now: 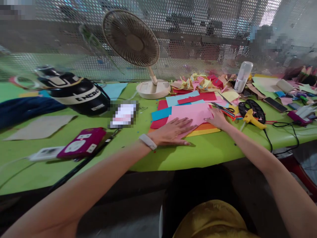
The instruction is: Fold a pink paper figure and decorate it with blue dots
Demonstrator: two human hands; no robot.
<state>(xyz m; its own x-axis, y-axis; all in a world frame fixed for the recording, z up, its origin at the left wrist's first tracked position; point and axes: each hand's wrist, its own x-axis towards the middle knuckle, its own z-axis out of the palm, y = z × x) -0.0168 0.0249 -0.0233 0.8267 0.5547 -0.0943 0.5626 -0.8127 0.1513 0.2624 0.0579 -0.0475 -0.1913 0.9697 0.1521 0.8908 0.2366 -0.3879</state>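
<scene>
My left hand (pixel 173 130) lies flat on a pink sheet of paper (pixel 189 112), fingers stretched out and a pale band on its wrist. At the sheet's right edge rests my right hand (pixel 218 118), its thumb on the pink paper and its fingers apart. Beneath and around the sheet are a blue piece (pixel 161 114), a red strip (pixel 196 98) and an orange sheet (pixel 205 129). An orange-and-black cutting tool (pixel 229 114), partly hidden, lies just right of my right hand.
A yellow glue gun (pixel 254 119) leans by a black round palette (pixel 251 107). Behind stand a fan (pixel 153 89), paper scraps (pixel 198 82) and a clear bottle (pixel 244 77). Leftward are a black jug (pixel 81 94), a phone (pixel 123 114) and a purple power strip (pixel 83 142) with cables.
</scene>
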